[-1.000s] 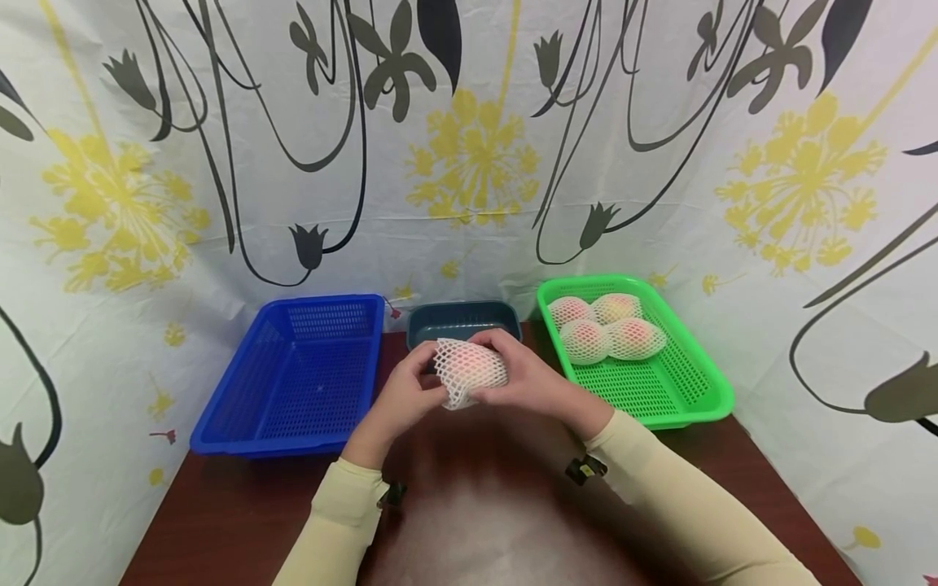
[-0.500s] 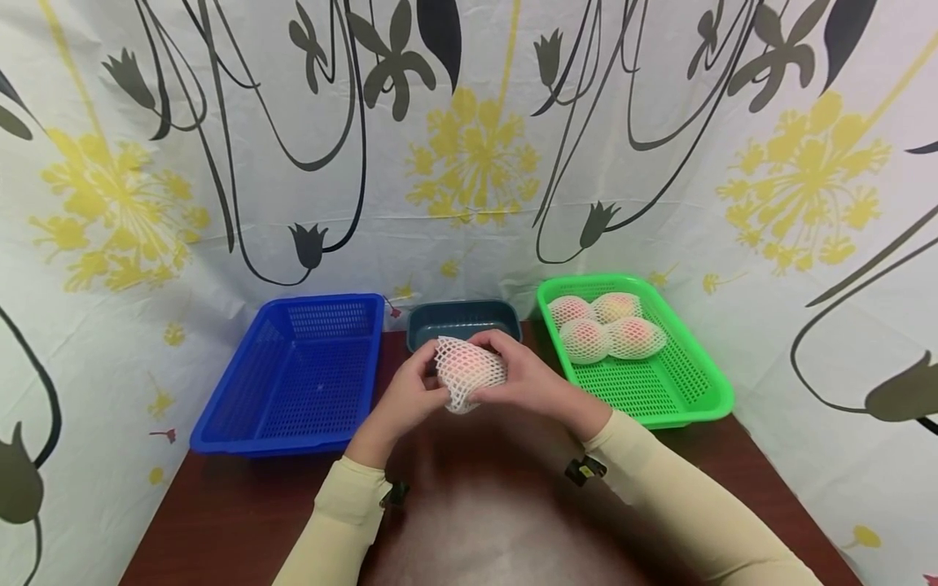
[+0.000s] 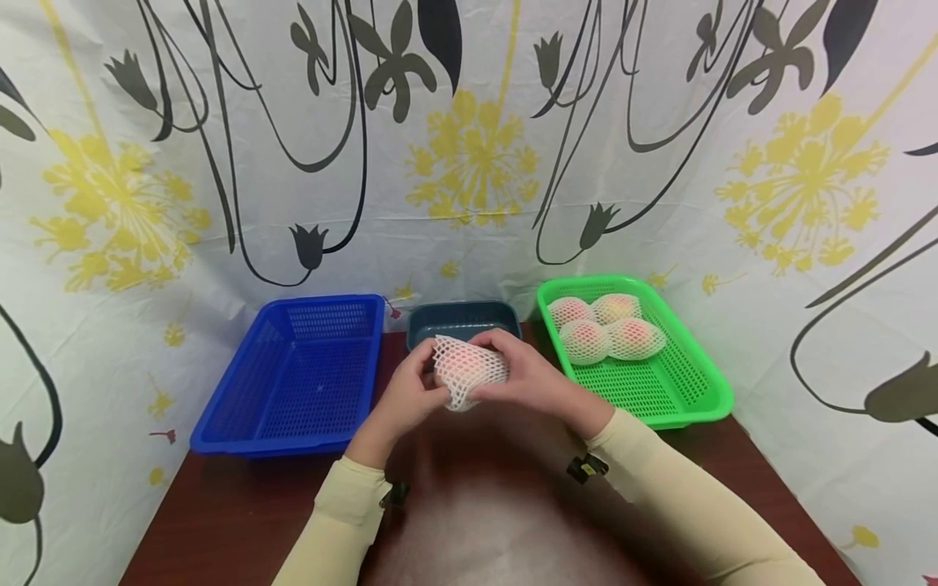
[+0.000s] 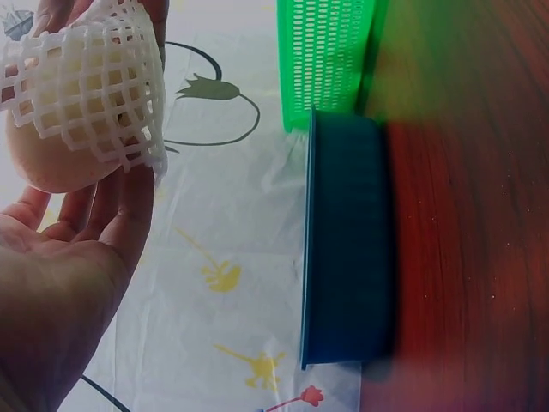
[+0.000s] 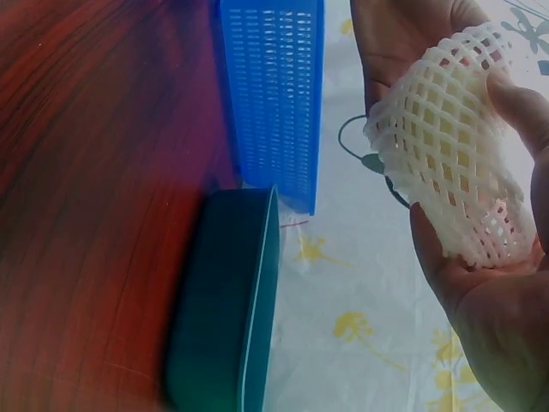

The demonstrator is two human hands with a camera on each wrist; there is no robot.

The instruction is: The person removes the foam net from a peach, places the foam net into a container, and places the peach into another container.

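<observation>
A pinkish peach sits partly inside a white foam net sleeve, lifted above the table between both hands. My left hand grips the sleeve's loose end, thumb on the near side and fingers on the far side. From the opposite side, my right hand holds the wrapped end between thumb and fingers. In the left wrist view the peach's bare, pale side bulges out of the net towards the left palm. Several netted peaches lie grouped in the back half of the green basket.
To the left stands a blue plastic basket with slotted walls. A small dark teal tray is at the back, partly behind the hands. All rest on a brown wooden table against a flower-patterned cloth.
Both hands stay in nearly the same place. The net's loose edge shifts slightly around the peach under the fingers.
</observation>
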